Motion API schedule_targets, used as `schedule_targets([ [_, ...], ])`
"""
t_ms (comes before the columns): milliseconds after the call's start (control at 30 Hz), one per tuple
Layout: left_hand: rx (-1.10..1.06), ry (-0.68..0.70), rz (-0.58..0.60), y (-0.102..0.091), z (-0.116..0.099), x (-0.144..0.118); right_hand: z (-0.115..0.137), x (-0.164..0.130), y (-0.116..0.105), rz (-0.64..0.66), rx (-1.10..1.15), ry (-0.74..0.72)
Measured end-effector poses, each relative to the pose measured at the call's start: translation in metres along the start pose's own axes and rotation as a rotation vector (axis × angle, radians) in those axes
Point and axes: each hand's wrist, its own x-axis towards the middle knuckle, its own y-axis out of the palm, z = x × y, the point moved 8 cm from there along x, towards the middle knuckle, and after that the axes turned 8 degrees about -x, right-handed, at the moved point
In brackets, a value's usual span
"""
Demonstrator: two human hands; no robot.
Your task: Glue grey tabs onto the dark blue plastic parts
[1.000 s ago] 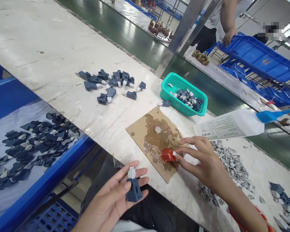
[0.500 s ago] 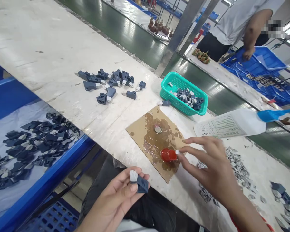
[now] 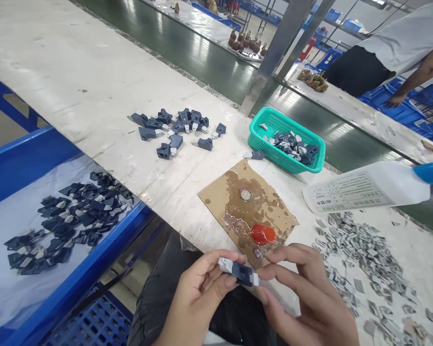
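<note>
While our left hand (image 3: 198, 293) pinches the small dark-blue plastic block (image 3: 242, 273) near the tabletop (image 3: 104, 105) edge, our right hand (image 3: 303, 298) nips its pale tip; it looks light and rigid, best gripped by the flat sides.

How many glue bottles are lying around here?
1: the white glue bottle with a blue cap lies on its side on the table, right of the green basket. None else shows.

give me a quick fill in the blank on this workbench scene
1. Both hands hold one dark blue part with a ____ tip at each end.
2. The basket of parts is ____ in colour.
3. The red cap sits on a stained piece of ____.

Missing words: white; green; cardboard
</note>
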Motion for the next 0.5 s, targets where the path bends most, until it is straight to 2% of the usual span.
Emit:
schedule_targets([
  [100, 0.065, 0.038, -0.005, -0.001, -0.003, -0.002, 0.001, -0.001, 0.006, -0.009, -0.008, -0.003],
  [200, 0.141, 0.096, 0.005, 0.0, -0.008, -0.005, 0.005, 0.0, 0.005, -0.012, -0.034, -0.072],
  [367, 0.282, 0.244, 0.076, 0.003, -0.017, -0.01, 0.012, -0.003, 0.006, 0.094, -0.045, -0.133],
  [500, 0.345, 0.331, 0.11, 0.004, -0.02, -0.012, 0.016, -0.007, 0.005, 0.098, -0.084, -0.131],
])
